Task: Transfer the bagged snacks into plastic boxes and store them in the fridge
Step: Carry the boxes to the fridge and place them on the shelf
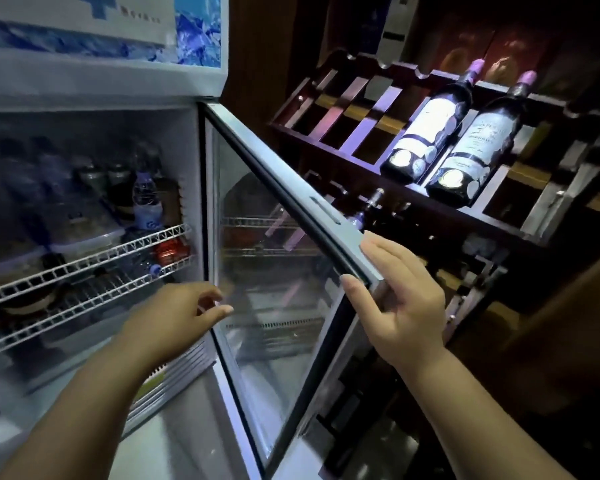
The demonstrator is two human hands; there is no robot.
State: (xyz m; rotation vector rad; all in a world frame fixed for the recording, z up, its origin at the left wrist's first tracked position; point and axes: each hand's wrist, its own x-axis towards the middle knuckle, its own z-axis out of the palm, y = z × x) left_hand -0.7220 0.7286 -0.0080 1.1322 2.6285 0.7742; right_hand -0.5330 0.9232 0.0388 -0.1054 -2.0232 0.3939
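Note:
The fridge [101,88] stands open on the left. Its glass door [278,244] swings out toward me. My right hand [395,299] grips the door's outer edge, thumb on the inner seal and fingers on the outside. My left hand [177,313] hovers empty in front of the lower wire shelf [84,292], fingers apart, close to the door's hinge side. Clear plastic boxes [84,233] with food inside sit on the upper wire shelf [94,258], next to a water bottle [146,199].
A dark wooden wine rack [378,126] stands right of the door, holding two wine bottles [426,133] with pale labels. More bottles and cans fill the back of the fridge. A red can [170,251] sits below the upper shelf. The room is dim.

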